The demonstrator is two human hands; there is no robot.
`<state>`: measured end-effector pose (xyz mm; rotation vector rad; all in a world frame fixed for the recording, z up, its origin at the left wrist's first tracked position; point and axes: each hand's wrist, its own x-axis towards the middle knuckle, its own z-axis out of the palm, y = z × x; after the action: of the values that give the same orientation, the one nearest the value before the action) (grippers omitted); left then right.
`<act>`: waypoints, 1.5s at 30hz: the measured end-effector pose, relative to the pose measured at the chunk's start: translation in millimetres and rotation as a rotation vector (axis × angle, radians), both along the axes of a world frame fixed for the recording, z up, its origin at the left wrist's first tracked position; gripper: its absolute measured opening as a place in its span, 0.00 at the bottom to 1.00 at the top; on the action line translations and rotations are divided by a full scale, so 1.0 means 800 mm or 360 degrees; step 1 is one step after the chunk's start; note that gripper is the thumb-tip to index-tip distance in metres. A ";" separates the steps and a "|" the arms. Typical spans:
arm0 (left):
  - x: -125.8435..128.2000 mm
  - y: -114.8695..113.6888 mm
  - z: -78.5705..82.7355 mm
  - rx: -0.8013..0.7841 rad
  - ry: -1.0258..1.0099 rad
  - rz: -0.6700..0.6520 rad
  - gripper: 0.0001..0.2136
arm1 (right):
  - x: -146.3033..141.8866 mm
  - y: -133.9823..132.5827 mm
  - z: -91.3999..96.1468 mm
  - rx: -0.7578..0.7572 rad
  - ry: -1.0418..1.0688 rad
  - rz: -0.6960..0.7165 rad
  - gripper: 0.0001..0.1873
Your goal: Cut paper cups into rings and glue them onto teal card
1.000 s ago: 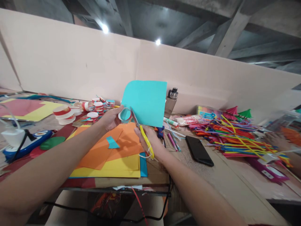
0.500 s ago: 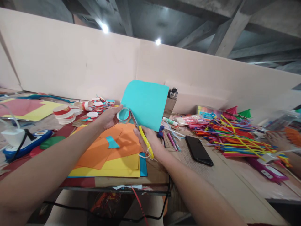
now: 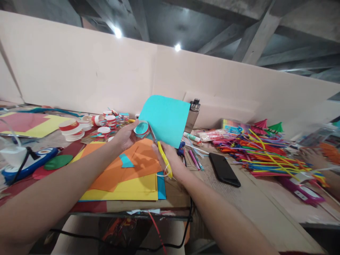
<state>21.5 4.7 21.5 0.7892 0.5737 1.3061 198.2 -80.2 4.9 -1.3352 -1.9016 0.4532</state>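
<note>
My left hand pinches a short cut paper cup with a turquoise inside, together with the edge of a turquoise paper sheet. The sheet stands up from the cup and curls at its upper left. My right hand grips yellow-handled scissors. Their blades point up and left, at the paper just right of the cup. How far the blades are apart I cannot make out. Beneath both hands lie orange sheets on yellow sheets, with a small turquoise scrap on top.
Cut paper cups stand at the left behind a blue power strip. A bottle is behind the sheet. Rightward lie a black phone, markers and colourful pipe cleaners. Another person's hand is at far right.
The turquoise sheet's top edge has dipped slightly. The cup and my left hand have shifted a little to the right, and the cup has tilted. My right hand has barely moved.
</note>
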 end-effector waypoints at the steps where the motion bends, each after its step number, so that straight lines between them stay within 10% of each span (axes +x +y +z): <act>1: 0.000 0.000 0.000 0.0009 0.0026 0.0004 0.08 | 0.000 0.001 -0.002 -0.0007 -0.0023 -0.0010 0.19; 45: -0.034 0.018 0.004 0.0233 0.0352 -0.0218 0.04 | -0.003 -0.005 -0.002 -0.0125 -0.0061 0.0039 0.20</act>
<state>-5.3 19.0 25.0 1.0846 0.5929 1.1515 195.5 -84.1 3.6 -1.3817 -1.9516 0.5230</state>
